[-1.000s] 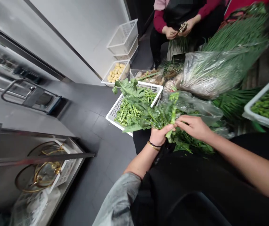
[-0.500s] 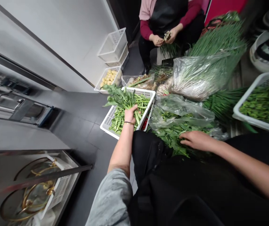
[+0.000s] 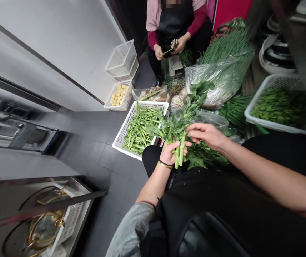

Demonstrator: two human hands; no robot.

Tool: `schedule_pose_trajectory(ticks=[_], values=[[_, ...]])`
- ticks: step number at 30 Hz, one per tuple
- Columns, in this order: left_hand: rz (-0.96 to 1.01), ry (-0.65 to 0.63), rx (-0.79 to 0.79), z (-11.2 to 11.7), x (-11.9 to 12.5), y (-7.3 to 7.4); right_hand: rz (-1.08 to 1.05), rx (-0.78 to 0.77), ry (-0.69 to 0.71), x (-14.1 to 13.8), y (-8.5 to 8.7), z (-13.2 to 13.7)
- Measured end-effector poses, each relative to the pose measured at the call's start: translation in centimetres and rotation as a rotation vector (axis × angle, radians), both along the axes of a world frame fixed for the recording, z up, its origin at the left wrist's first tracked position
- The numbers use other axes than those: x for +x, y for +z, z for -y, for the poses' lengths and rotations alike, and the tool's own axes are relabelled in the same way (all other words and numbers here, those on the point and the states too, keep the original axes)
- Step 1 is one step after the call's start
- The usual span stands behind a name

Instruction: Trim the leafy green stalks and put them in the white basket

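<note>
Left hand [image 3: 169,152] grips leafy green stalks [image 3: 181,151], right hand [image 3: 205,135] pinching them; white slotted plastic basket [image 3: 120,137] part-filled, loose green pile [image 3: 206,157] remains.

The dark grey tiled floor [image 3: 96,132] carries everything. A white perforated plastic basket of trimmed green stalks [image 3: 131,121] rests on it just left of and beyond the gripped stems. Farther beyond that, a smaller white basket of pale yellow pieces [image 3: 118,97] stands against the wall, next to two stacked empty white baskets [image 3: 122,60]. Clear plastic bags of leafy greens [image 3: 217,84] lie beyond and right of the grip.
</note>
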State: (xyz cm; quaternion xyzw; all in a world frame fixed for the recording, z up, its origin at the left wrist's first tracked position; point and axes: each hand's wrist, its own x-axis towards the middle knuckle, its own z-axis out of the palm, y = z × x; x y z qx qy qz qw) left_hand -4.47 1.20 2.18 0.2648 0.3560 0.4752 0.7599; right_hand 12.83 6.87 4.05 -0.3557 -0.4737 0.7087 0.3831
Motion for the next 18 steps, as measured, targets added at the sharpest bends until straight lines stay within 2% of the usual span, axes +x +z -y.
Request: schedule_pose_trajectory(ticks=[3,5,7,9,12,14,15,16,18], values=[[0.011,-0.028,0.038,0.7,0.2,-0.2,-0.025,-0.013,0.048,0.4,0.3,0.2],[0.004,-0.026,0.032,1.3,0.5,-0.1,0.038,0.022,-0.035,0.3,0.4,-0.1],[-0.007,0.032,0.042,1.9,1.0,0.1,0.192,0.109,-0.118,-0.1,0.5,-0.6],[-0.030,0.113,0.065,2.6,1.7,0.2,0.441,0.312,-0.191,-0.5,0.5,-0.8],[-0.034,0.261,0.052,3.2,2.3,0.1,0.821,0.807,-0.258,-1.1,0.5,0.0],[0.012,0.354,0.010,3.2,1.9,0.2,0.895,1.091,-0.177,-1.0,0.2,1.2],[0.047,0.380,-0.005,3.1,1.5,0.3,0.877,1.168,-0.088,-0.8,-0.1,2.0],[0.082,0.393,-0.011,3.0,0.9,0.5,0.847,1.188,0.026,-0.4,-0.4,2.7],[0.143,0.404,0.006,2.8,-0.3,0.7,0.803,1.122,0.273,0.9,-1.1,3.6]])
